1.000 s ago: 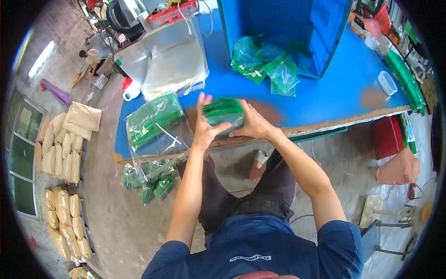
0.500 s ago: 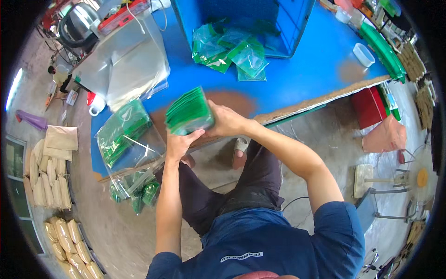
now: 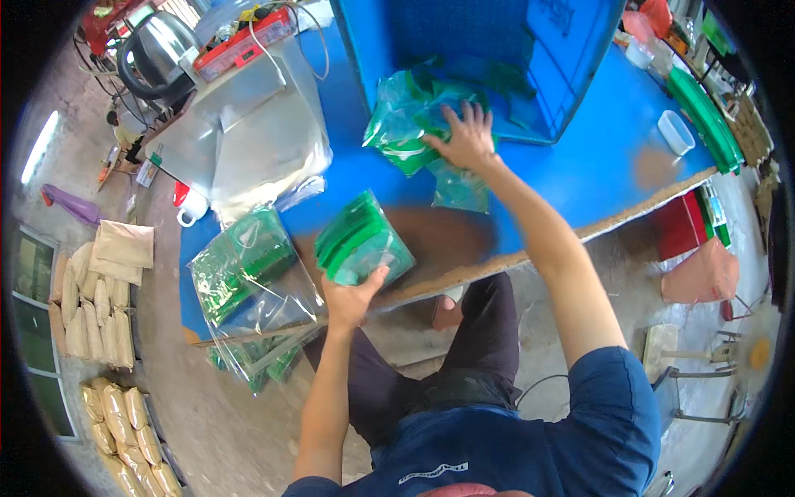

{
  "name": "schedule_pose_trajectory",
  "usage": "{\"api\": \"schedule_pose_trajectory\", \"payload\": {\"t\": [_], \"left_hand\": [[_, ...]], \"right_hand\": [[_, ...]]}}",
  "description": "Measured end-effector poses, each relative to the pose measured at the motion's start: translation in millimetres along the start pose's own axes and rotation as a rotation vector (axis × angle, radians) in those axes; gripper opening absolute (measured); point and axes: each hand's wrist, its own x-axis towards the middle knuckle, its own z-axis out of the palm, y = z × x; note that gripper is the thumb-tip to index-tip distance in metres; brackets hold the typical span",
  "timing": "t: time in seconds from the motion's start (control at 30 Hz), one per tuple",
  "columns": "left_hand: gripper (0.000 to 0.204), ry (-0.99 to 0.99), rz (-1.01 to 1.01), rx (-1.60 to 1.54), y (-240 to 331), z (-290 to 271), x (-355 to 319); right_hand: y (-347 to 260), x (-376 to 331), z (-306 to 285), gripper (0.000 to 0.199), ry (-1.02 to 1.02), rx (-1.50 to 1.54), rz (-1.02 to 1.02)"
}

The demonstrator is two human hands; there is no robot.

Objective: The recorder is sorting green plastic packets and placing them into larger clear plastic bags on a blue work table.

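A stack of green-and-clear plastic packets is gripped by my left hand near the table's front edge, thumb across its top. Farther away, my right hand reaches over loose green packets at the mouth of a blue crate, fingers spread and touching or just above them. Left of the stack lies a large clear bag with green packets inside, its loose end hanging over the table edge.
Clear plastic sheets lie at the back left, near a white cup and a metal kettle. A clear tub stands on the blue table at right. Filled sacks are piled on the floor at left.
My right hand has let go of the packet stack and moved forward to the loose packets by the crate. The left hand keeps the stack, now lower and tilted flatter.
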Motion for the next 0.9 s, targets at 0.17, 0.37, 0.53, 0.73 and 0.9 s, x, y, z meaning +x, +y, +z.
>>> {"api": "schedule_pose_trajectory", "payload": {"t": [0.17,0.37,0.53,0.73,0.9], "left_hand": [[0.043,0.084,0.013,-0.163,-31,-12,8],[0.050,0.220,-0.263,-0.878,-42,-31,-41],[0.056,0.180,-0.622,-1.544,-28,-43,-129],[0.059,0.154,-0.576,-1.438,-19,-20,-135],[0.053,0.242,-0.577,-1.332,-32,-19,-145]], "right_hand": [[-68,-46,-10,0.088,0.032,0.111,0.143],[-76,-54,-37,0.070,0.051,0.370,0.263],[-94,-136,-100,0.058,-0.144,0.216,-0.257],[-127,-205,-128,0.044,-0.397,0.669,-0.723],[-135,-206,-128,0.041,-0.042,0.220,-0.302]]}}
